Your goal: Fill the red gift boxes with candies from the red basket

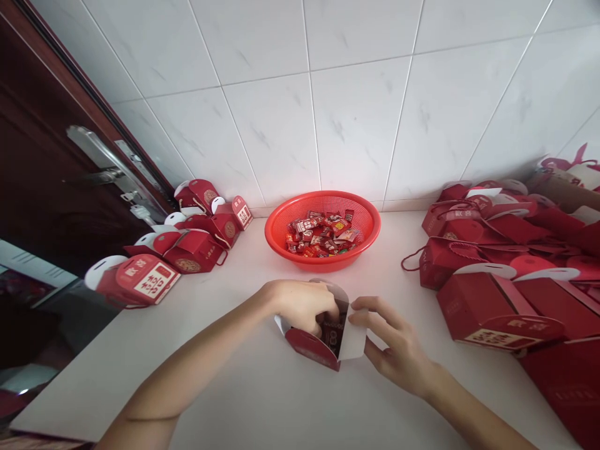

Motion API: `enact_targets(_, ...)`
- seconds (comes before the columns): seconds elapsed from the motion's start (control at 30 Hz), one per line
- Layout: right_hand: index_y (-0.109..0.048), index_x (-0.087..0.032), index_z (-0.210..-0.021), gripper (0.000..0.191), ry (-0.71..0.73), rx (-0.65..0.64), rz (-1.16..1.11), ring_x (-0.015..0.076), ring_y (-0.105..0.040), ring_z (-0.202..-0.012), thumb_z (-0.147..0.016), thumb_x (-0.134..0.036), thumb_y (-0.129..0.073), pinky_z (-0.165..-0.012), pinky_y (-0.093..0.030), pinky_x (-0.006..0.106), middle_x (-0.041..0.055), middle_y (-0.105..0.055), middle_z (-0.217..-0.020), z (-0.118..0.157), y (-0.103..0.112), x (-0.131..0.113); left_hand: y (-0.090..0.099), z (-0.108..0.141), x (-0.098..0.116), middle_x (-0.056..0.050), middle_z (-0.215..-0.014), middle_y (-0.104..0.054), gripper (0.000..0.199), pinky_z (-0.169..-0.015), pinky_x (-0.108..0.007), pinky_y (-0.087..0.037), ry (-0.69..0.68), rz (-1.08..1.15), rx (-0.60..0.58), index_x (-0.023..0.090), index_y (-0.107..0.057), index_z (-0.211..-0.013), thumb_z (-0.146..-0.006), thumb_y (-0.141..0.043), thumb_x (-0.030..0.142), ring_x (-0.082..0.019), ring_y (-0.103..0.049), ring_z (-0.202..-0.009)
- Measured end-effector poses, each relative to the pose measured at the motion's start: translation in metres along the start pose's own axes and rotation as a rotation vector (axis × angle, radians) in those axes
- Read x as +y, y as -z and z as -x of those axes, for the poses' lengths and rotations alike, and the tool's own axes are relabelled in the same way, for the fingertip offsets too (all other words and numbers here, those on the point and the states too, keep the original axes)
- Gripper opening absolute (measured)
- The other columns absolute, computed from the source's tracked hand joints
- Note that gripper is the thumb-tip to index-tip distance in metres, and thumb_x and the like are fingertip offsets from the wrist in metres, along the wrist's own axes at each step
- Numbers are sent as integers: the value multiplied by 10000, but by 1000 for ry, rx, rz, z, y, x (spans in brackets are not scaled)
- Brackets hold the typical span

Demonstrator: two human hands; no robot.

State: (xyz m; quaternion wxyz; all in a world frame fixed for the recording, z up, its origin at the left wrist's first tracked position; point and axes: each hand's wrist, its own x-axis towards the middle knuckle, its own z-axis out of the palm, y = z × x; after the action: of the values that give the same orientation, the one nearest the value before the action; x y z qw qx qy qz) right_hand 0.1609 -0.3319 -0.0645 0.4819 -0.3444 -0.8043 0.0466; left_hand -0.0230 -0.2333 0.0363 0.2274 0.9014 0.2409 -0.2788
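Note:
A small red candy box (313, 348) with white inner flaps stands open on the white table in front of me. My left hand (307, 306) reaches down into it from the left, its fingers bent inward. The fingertips are hidden inside the box, so what they hold cannot be made out. Dark wrappers with light lettering (332, 332) show beside them. On the right, my right hand (391, 340) grips the box's white side flap (353, 340) between thumb and fingers. Just behind the box sits a red plastic basket (323, 262) holding several wrapped candies (323, 232).
Several closed red gift boxes (190, 253) with rope handles line the table's left side. Many more red boxes (482, 312) are piled along the right. A tiled wall (356, 125) rises behind the table (225, 375). A dark door with a metal handle (103, 153) stands at left.

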Motion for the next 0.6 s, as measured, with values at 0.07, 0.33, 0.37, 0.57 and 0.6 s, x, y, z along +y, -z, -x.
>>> enact_targets(0.07,-595,-190,-1061,408,2,6,4,181,-695,-945,-765,41,-437,-792,-596,250,122,-645,-1058,0,0,0,0,0,3,-27,-1047,-719,284,-522,-255,-387,38,6,-54,236,-703,-1047,-775,-621,228,-234,-645,-979)
enact_targets(0.33,-587,-196,-1065,395,-8,-6,-6,182,-694,-932,-781,41,-448,-761,-598,254,123,-640,-1063,1,-2,1,-6,-4,3,-17,-846,-701,121,-462,-255,-330,95,63,-90,227,-684,-870,-781,-609,258,-207,-640,-760)
enact_targets(0.37,-587,-196,-1065,400,-9,-9,-2,184,-694,-936,-777,43,-443,-756,-599,255,125,-640,-1066,1,-1,1,-7,-5,2,-10,-792,-685,79,-460,-257,-324,96,60,-107,224,-667,-819,-775,-615,263,-199,-624,-715)
enact_targets(0.57,-592,-192,-1062,388,-14,-7,0,177,-695,-911,-786,38,-446,-743,-596,250,127,-640,-1077,2,-1,2,-12,-12,-2,-8,-719,-653,76,-484,-271,-353,1,-9,-186,206,-593,-714,-787,-577,218,-188,-589,-652)
enact_targets(0.6,-594,-193,-1064,376,-17,-7,-4,177,-695,-909,-799,33,-454,-744,-596,251,126,-640,-1075,2,-2,3,-12,-12,-2,-14,-742,-669,80,-497,-271,-365,-8,-9,-186,207,-614,-735,-801,-570,219,-191,-599,-669)
